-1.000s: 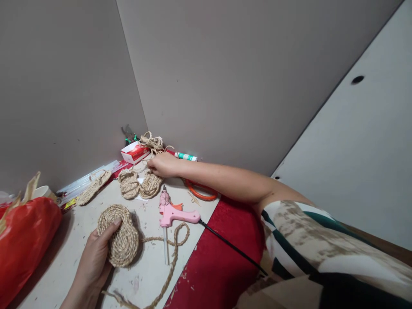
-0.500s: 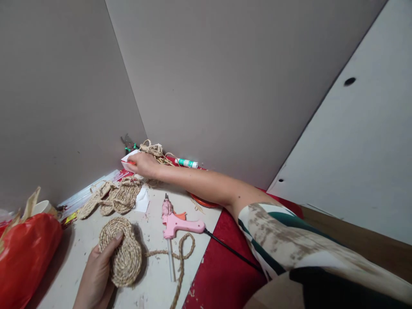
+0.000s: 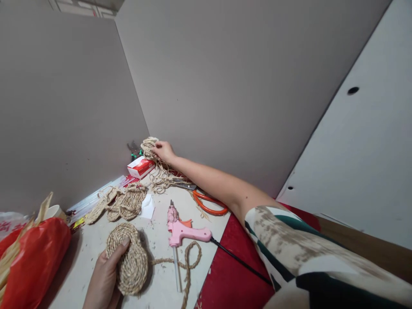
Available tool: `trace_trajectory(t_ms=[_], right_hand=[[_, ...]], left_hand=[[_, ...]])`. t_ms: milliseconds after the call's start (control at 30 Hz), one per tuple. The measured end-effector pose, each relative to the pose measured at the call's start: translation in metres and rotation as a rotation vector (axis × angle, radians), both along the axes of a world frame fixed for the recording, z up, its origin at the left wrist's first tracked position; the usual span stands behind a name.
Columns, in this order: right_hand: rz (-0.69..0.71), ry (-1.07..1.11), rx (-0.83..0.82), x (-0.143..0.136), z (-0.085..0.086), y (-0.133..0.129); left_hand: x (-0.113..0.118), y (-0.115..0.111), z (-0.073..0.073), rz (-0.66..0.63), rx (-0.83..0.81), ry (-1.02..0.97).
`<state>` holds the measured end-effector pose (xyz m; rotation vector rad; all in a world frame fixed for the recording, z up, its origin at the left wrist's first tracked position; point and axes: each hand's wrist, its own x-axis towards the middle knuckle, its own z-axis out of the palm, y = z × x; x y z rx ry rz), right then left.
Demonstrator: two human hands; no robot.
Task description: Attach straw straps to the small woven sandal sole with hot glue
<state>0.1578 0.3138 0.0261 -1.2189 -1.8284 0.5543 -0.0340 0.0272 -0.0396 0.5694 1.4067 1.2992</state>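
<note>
My left hand (image 3: 107,274) grips a coiled straw-rope piece (image 3: 131,262), shaped like a figure eight, with the thumb on top. A length of braided rope (image 3: 188,266) trails from that piece across the table. Far off in the corner, my right hand (image 3: 164,151) has its fingers closed on a bundle of pale straw cord (image 3: 149,147). Loose cord (image 3: 162,180) lies tangled below it. A red and white box (image 3: 140,167) stands just left of the bundle. Between the hands lies a pink glue gun (image 3: 186,231) with a clear glue stick in its rear.
Orange-handled scissors (image 3: 210,204) lie under my right forearm. More woven straw pieces (image 3: 128,201) rest beside white paper (image 3: 147,207). Green-handled pliers (image 3: 134,151) lean in the corner. Clear sticks (image 3: 96,194) line the left wall. A red plastic bag (image 3: 38,262) sits at left, a black cable (image 3: 240,260) at right.
My right hand has moved off the red and white box, up and right to the cord bundle, which is now raised. The scissors have come into view. My left hand keeps the coiled piece.
</note>
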Motion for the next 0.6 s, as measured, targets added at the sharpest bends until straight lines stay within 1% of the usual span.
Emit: trace_trajectory(t_ms=[100, 167, 233, 333, 400, 467, 500, 600], right_hand=[[0.090, 0.035, 0.216, 0.011, -0.001, -0.028], [0.197, 0.018, 0.351, 0.019, -0.004, -0.050], [0.335, -0.030, 0.451, 0.025, -0.008, -0.072], [0.513, -0.119, 0.551, 0.027, -0.012, -0.097], [0.596, -0.227, 0.695, 0.024, -0.014, -0.108], [0.626, -0.340, 0.893, 0.021, -0.015, -0.114], [0.618, -0.381, 0.983, 0.020, -0.015, -0.116], [0.557, -0.417, 1.139, 0.019, -0.015, -0.117]], left_hand=[[0.000, 0.000, 0.000, -0.012, -0.002, -0.002], [0.001, 0.000, 0.001, -0.014, 0.001, -0.002], [0.003, 0.001, 0.002, -0.013, 0.003, -0.001], [0.005, 0.001, 0.003, -0.009, 0.006, -0.007], [0.005, 0.000, 0.003, -0.005, 0.010, -0.014], [0.004, 0.000, 0.003, 0.000, 0.009, -0.023], [0.004, 0.000, 0.004, 0.006, 0.005, -0.026], [0.006, -0.001, 0.005, 0.018, -0.008, -0.036]])
